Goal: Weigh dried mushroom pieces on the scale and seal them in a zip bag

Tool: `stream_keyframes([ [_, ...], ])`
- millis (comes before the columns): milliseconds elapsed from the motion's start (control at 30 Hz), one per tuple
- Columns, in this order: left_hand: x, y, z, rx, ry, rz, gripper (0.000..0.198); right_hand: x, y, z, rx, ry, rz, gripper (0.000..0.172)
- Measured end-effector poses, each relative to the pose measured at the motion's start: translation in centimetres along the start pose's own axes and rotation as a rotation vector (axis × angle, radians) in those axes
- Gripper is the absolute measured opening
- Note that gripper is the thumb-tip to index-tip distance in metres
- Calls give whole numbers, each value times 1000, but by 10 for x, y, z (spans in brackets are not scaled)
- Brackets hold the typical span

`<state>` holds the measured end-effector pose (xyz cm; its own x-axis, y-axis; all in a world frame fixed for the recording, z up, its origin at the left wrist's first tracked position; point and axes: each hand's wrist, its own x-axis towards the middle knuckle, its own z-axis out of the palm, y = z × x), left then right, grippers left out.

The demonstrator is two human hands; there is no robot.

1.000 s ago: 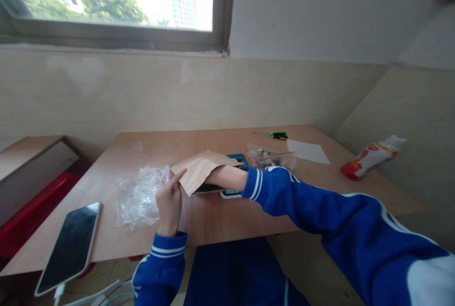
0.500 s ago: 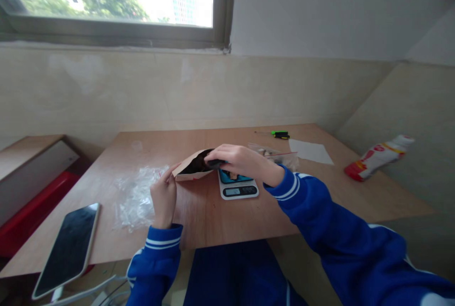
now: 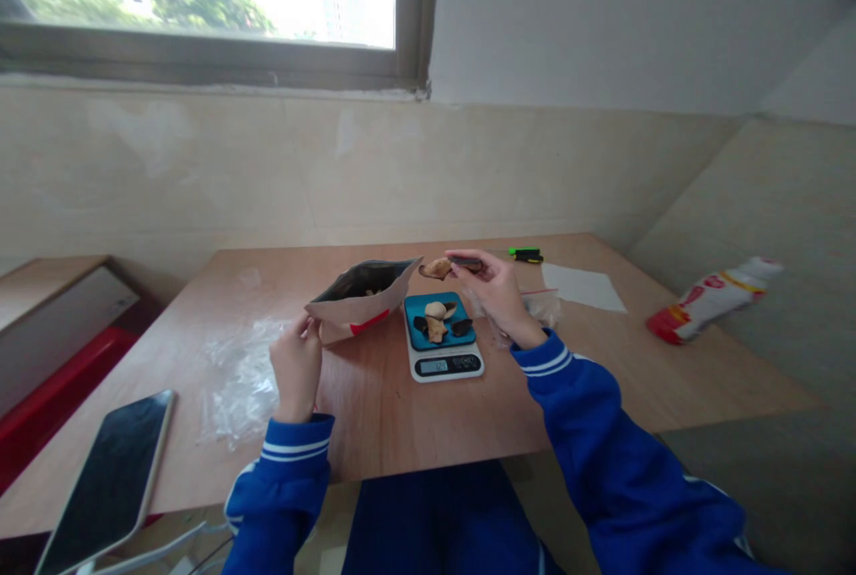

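My left hand [image 3: 294, 368] is closed on the corner of a brown paper pouch [image 3: 361, 299], holding it up with its dark mouth facing right. My right hand [image 3: 493, 290] hovers above a small kitchen scale [image 3: 444, 350] and pinches two dried pieces [image 3: 447, 267], one tan and one dark. The scale's blue pan holds several similar tan and dark pieces. Both arms wear blue sleeves with white stripes.
Clear plastic bags [image 3: 242, 376] lie left of my left hand. A phone [image 3: 107, 481] rests at the table's front left. Behind the scale sit a zip bag [image 3: 543, 303], a white sheet [image 3: 583, 287] and a green-handled screwdriver [image 3: 525, 253]. A red-and-white packet [image 3: 709, 297] lies at right.
My right hand came out of the pouch holding the dried pieces and lifted over the scale. The pouch was raised and tipped open, uncovering the scale.
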<state>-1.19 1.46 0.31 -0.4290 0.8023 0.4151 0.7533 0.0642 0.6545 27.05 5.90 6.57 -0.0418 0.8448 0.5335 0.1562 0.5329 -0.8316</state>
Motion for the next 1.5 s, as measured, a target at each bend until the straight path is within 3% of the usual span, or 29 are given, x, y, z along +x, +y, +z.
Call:
stream_keyframes([
  [133, 10, 4, 1, 37, 2, -13, 31, 6, 44, -1, -127, -107, 114, 23],
  [300, 15, 7, 1, 55, 15, -7, 31, 18, 83, 15, -277, -284, 156, 20],
  [433, 14, 6, -1, 45, 9, -29, 29, 27, 95, 23, -347, -392, 175, 18],
  [600, 15, -1, -3, 34, 12, -46, 29, 27, 97, 10, -372, -483, 185, 24],
  [867, 14, -3, -2, -3, -13, -29, 30, 22, 113, -15, -439, -359, 147, 20],
  [1067, 10, 1, 4, -1, -19, -35, 30, 18, 131, -24, -502, -304, 158, 43],
  [1267, 11, 0, 3, -7, -15, -28, 30, 16, 136, -27, -566, -353, 133, 19],
  [1500, 16, -1, 5, 1, -3, -32, 31, 12, 127, -27, -703, -365, 44, 15],
])
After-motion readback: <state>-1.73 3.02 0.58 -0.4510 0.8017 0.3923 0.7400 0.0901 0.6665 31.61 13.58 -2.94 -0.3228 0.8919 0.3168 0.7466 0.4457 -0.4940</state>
